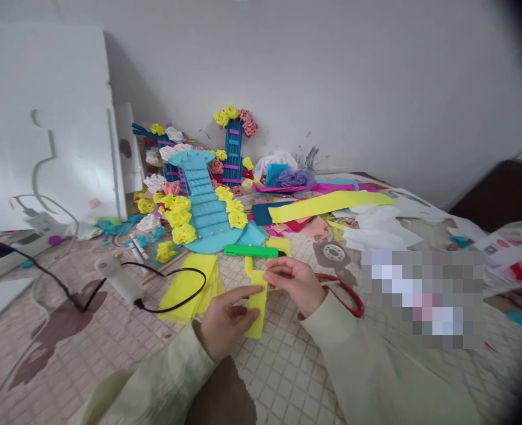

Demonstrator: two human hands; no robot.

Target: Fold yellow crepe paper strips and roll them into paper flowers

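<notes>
A narrow yellow crepe paper strip (257,307) hangs upright between my hands. My left hand (225,321) has its thumb and index finger on the strip's left side, with a gap between them. At its top right edge, my right hand (297,284) pinches the strip between thumb and fingertips. A thin light stick shows beside the right hand; I cannot tell whether it is held. Just beyond the hands lies a green cutter knife (251,252). Red-handled scissors (354,301) rest right of my right hand. Yellow paper sheets (190,289) lie to the left.
Behind stands a light blue board (205,203) with yellow paper flowers (176,218). A white device (117,283) with a black cord and a power strip (13,257) lie left. A long yellow strip (332,204), white paper (376,227) and a tape roll (333,252) are right.
</notes>
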